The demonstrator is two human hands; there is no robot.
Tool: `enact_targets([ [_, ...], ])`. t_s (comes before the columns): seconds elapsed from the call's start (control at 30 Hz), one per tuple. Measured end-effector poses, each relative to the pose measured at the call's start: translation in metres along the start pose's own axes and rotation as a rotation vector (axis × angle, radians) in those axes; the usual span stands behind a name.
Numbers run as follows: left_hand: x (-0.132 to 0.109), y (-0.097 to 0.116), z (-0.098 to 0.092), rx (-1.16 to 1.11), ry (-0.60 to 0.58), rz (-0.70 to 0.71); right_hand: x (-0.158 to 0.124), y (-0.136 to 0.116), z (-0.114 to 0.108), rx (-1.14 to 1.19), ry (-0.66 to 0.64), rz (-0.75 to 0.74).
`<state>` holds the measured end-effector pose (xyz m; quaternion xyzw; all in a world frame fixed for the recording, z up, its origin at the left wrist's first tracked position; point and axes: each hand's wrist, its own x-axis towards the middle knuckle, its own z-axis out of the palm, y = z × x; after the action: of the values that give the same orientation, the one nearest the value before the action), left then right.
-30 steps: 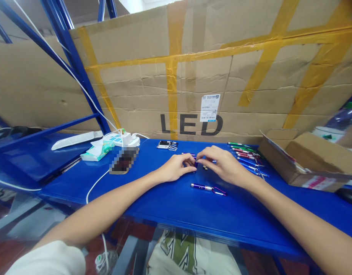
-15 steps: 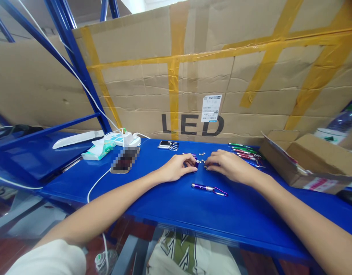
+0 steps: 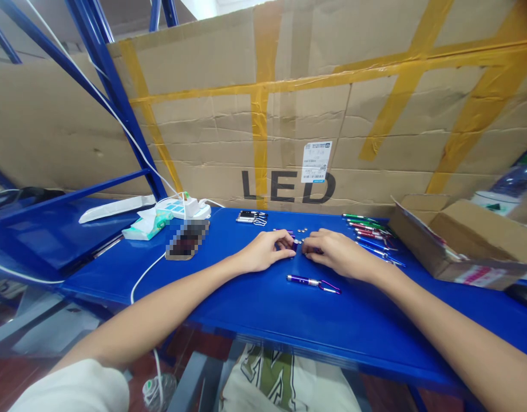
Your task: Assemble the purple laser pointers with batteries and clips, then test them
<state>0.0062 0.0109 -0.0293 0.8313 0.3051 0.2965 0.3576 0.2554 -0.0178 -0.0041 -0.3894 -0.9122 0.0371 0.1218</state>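
Note:
My left hand point(image 3: 269, 250) is closed, thumb and fingertips pinched around a short purple tube point(image 3: 294, 246), mostly covered by the fingers. Just to its right, my right hand point(image 3: 334, 252) has its fingers curled and pressed together close to the tube; what they hold, if anything, is hidden. Small silver button cells point(image 3: 302, 230) lie on the table just beyond the two hands. In front of the hands lies a purple keychain flashlight point(image 3: 308, 281) with a carabiner clip at its right end.
Several green, red and blue keychain flashlights point(image 3: 368, 232) lie to the right, beside an open cardboard box point(image 3: 452, 263). Black and silver ones point(image 3: 248, 217) sit at the back. A phone point(image 3: 186, 240), tissue pack point(image 3: 147, 226) and power strip point(image 3: 194, 209) are on the left.
My right hand has moved slightly left, closer to the purple tube, uncovering more of the blue flashlights. My left hand has stayed in place.

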Motion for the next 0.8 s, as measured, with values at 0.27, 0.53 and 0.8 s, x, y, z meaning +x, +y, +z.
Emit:
enact_targets([
  [0.27,-0.0001,0.0,0.0006,-0.003,0.005,-0.001,0.0001,0.0015,-0.0024,-0.035,0.057,-0.008],
  [0.53,-0.0005,-0.0011,0.0002,0.002,0.0,0.002,0.0006,-0.0014,-0.0031,-0.03,0.042,-0.001],
  [0.8,-0.0007,-0.0017,-0.0005,0.0,-0.002,0.024,0.0008,-0.0017,-0.0028,0.062,0.246,-0.039],
])
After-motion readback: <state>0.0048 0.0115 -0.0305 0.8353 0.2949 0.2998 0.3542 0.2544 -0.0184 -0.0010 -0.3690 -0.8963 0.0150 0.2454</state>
